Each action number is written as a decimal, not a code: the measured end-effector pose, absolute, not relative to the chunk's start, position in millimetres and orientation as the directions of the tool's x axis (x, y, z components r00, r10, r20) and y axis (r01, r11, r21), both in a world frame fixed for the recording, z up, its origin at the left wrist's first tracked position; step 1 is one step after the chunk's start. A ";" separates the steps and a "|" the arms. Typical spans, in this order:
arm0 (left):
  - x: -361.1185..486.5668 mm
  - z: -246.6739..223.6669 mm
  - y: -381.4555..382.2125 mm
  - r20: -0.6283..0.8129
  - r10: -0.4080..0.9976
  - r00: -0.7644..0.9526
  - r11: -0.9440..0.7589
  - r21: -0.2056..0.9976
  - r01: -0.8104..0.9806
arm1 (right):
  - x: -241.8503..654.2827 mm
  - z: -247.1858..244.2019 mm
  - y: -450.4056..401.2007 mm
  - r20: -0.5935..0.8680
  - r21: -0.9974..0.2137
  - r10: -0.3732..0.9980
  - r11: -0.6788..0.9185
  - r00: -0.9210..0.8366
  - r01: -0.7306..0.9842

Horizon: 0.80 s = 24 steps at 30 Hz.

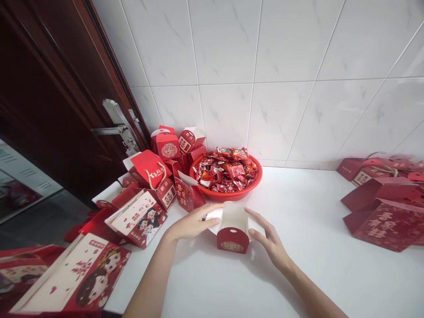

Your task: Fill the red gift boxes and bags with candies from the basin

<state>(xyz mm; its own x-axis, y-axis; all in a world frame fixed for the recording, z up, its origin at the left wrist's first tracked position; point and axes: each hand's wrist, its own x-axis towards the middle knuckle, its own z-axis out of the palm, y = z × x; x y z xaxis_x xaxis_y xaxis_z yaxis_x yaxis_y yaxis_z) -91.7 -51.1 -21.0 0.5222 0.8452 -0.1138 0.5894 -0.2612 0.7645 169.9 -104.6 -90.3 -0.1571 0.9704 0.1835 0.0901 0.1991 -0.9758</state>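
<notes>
A small red paper gift box (232, 242) stands upright on the white table in front of me, its top open and its white inside showing. My left hand (198, 220) grips the box's left flap between thumb and fingers. On the opposite side, my right hand (269, 238) has its thumb and fingers around the right flap. Both flaps are folded outward. Just behind the box sits a red plastic basin (228, 195) heaped with red-wrapped sweets (228, 170).
Several red gift boxes (168, 148) and printed bags (139, 218) crowd the left side. More red boxes (386, 223) stand at the right on the white table (308, 221). Behind are a tiled wall (285, 53) and a dark door (73, 79) with a metal handle.
</notes>
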 end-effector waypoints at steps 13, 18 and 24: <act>-48.3 16.9 17.8 0.234 0.956 0.177 -0.253 0.349 0.903 | 178.4 -96.0 -111.0 0.372 -0.919 0.922 0.383 -0.108 0.099; -18.3 13.4 35.2 0.224 0.966 0.128 -0.177 0.217 0.960 | 180.6 -101.1 -110.1 0.414 -0.904 0.906 0.421 -0.089 0.078; -16.7 8.9 46.6 0.219 0.969 0.116 -0.165 0.222 0.961 | 182.9 -96.4 -110.5 0.383 -0.921 0.923 0.385 -0.045 0.060</act>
